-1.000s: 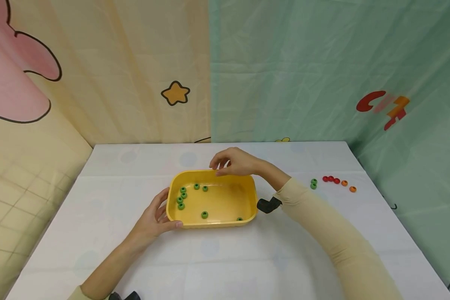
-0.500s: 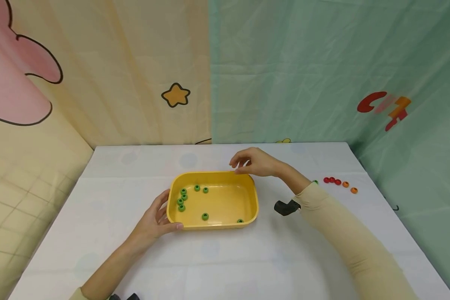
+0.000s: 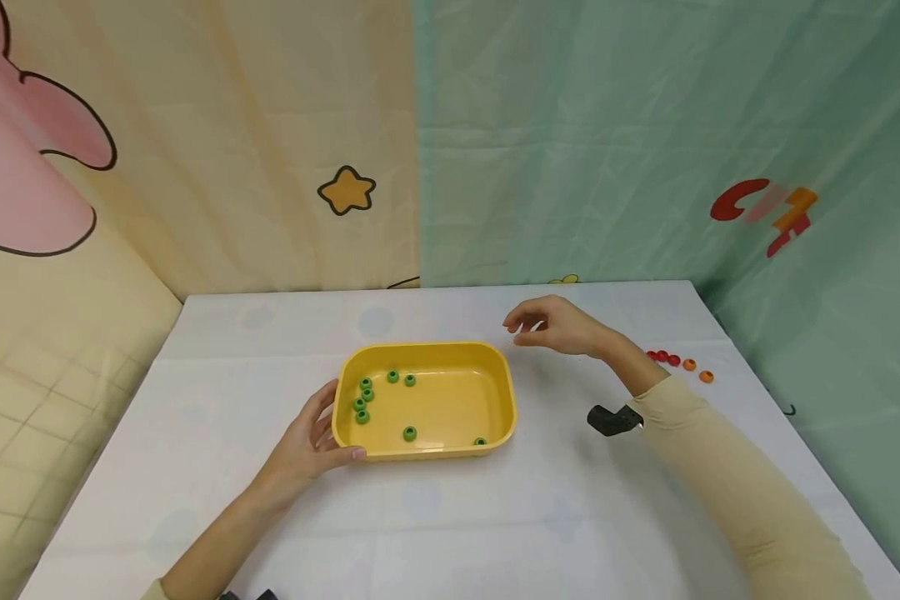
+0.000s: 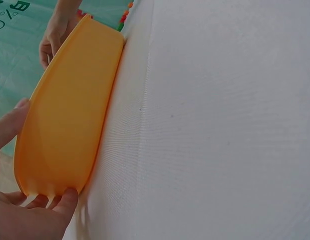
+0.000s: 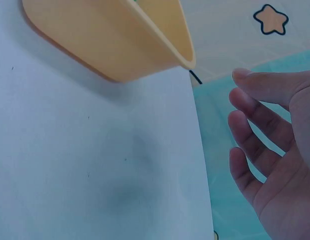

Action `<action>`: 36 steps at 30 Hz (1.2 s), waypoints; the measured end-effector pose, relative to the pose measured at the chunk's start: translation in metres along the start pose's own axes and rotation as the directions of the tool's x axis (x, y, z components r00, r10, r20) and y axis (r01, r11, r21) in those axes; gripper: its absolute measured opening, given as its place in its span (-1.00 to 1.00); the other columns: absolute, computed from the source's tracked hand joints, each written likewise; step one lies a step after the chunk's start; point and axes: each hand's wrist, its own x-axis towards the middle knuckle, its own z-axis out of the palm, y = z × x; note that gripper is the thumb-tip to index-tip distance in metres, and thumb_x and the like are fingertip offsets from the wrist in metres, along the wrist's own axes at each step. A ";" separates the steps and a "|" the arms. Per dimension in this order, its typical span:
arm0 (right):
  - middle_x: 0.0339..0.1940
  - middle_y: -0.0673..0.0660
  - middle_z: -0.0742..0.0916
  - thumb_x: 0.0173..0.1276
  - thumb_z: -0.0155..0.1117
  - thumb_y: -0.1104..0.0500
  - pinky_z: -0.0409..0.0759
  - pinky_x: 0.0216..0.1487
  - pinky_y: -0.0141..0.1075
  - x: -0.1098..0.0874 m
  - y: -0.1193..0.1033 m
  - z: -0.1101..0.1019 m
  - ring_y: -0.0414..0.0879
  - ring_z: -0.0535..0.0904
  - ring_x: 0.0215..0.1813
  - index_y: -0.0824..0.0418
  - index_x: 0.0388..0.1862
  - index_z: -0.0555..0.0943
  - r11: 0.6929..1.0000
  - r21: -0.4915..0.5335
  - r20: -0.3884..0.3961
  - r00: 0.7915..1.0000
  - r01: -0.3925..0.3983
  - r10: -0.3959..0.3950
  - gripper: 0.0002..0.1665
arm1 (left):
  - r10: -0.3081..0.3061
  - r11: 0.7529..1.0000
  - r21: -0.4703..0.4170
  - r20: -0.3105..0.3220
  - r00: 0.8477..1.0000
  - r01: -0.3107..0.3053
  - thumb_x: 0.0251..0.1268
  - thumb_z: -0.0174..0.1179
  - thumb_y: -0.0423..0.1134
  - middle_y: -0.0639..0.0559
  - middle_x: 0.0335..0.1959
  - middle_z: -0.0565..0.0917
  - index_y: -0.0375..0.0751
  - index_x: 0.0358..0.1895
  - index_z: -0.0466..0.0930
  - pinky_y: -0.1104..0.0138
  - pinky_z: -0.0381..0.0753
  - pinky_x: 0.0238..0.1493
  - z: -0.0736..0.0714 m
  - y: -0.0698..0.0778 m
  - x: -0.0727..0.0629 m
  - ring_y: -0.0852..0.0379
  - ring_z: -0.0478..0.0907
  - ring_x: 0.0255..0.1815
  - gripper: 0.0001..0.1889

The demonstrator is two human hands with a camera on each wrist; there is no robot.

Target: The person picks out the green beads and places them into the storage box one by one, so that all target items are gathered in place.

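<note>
A yellow plastic tub with rounded corners sits upright on the white table, several green beads scattered over its floor. Its left end is held by my left hand, thumb on the near rim and fingers curled round the side, as the left wrist view also shows. Beyond the tub's far right corner my right hand hovers above the table, fingers loosely bent. The right wrist view shows that hand holding nothing, apart from the tub wall.
At the table's right side lie red beads and orange beads in a slanting row, partly behind my right forearm. Green beads near them show in the left wrist view. Printed curtains stand behind the table.
My right hand has moved right, from over the tub's far rim to past its far right corner. The left hand and the tub have stayed put. The forearm now hides the green beads at right.
</note>
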 end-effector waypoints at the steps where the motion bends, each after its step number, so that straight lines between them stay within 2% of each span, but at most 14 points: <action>1: -0.04 0.23 0.74 0.42 0.42 0.30 0.72 0.04 -0.17 -0.004 0.002 -0.003 0.01 0.64 -0.06 0.22 0.06 0.73 1.000 -0.005 -0.010 1.000 -0.006 0.006 -0.74 | 0.000 1.000 0.001 -0.001 1.000 0.000 0.19 0.48 -0.47 -0.18 0.68 -0.09 -0.17 0.69 -0.17 0.35 0.31 0.42 0.000 0.000 -0.001 -0.23 -0.02 0.64 0.14; 6: -0.05 0.18 0.73 0.43 0.41 0.30 0.72 0.01 -0.21 -0.026 0.011 -0.017 0.02 0.63 -0.07 0.25 0.08 0.71 0.998 -0.052 -0.065 0.997 -0.045 0.041 -0.73 | -0.006 1.000 -0.002 -0.002 1.000 0.006 0.19 0.49 -0.47 -0.17 0.68 -0.10 -0.16 0.69 -0.17 0.34 0.31 0.42 0.000 0.002 -0.002 -0.22 -0.01 0.64 0.14; 12: 0.06 0.29 0.72 0.47 0.40 0.24 0.69 0.05 -0.20 -0.052 0.029 -0.033 0.03 0.65 -0.01 0.32 0.15 0.68 0.988 -0.083 -0.113 0.986 -0.130 0.120 -0.67 | -0.019 1.000 0.006 -0.008 1.000 0.019 0.17 0.50 -0.45 -0.18 0.69 -0.10 -0.17 0.69 -0.18 0.33 0.34 0.41 0.000 0.001 -0.003 -0.23 0.01 0.63 0.16; 18: 0.15 0.28 0.71 0.50 0.35 0.24 0.67 0.01 -0.27 -0.073 0.048 -0.045 0.08 0.63 0.09 0.36 0.22 0.64 0.975 -0.056 -0.137 0.969 -0.216 0.207 -0.62 | -0.002 1.000 -0.002 -0.006 1.000 0.002 0.18 0.50 -0.46 -0.18 0.68 -0.09 -0.16 0.69 -0.17 0.37 0.37 0.38 -0.001 -0.001 -0.002 -0.23 0.03 0.63 0.16; 23: 0.21 0.29 0.68 0.53 0.31 0.23 0.66 0.04 -0.32 -0.089 0.067 -0.052 0.14 0.61 0.16 0.38 0.26 0.61 0.960 -0.039 -0.154 0.951 -0.278 0.270 -0.60 | -0.001 1.000 -0.006 -0.008 1.000 0.001 0.19 0.49 -0.46 -0.17 0.68 -0.08 -0.15 0.69 -0.16 0.33 0.36 0.40 0.000 0.000 -0.002 -0.22 0.04 0.63 0.14; 26: 0.24 0.31 0.66 0.54 0.30 0.21 0.66 0.00 -0.25 -0.098 0.077 -0.056 0.15 0.60 0.16 0.36 0.29 0.60 0.945 -0.032 -0.165 0.934 -0.325 0.316 -0.58 | 0.002 1.000 -0.008 -0.007 1.000 -0.002 0.20 0.48 -0.47 -0.20 0.68 -0.09 -0.17 0.69 -0.16 0.27 0.34 0.42 0.001 0.001 -0.002 -0.24 0.02 0.63 0.13; 30: 0.27 0.35 0.64 0.55 0.28 0.21 0.65 -0.04 -0.18 -0.107 0.088 -0.057 0.19 0.58 0.17 0.36 0.29 0.59 0.930 -0.036 -0.173 0.918 -0.367 0.356 -0.59 | -0.004 1.000 -0.013 -0.007 1.000 0.004 0.19 0.49 -0.47 -0.19 0.68 -0.09 -0.16 0.69 -0.16 0.30 0.35 0.42 0.000 0.000 -0.002 -0.24 0.02 0.63 0.14; 36: 0.28 0.37 0.64 0.55 0.24 0.28 0.58 -0.01 -0.48 -0.118 0.100 -0.057 0.25 0.52 0.29 0.39 0.27 0.61 0.932 -0.055 -0.161 0.925 -0.358 0.345 -0.63 | -0.018 1.000 -0.013 -0.014 1.000 0.018 0.18 0.49 -0.47 -0.17 0.68 -0.08 -0.14 0.69 -0.14 0.31 0.35 0.42 0.001 0.001 -0.003 -0.22 0.03 0.63 0.14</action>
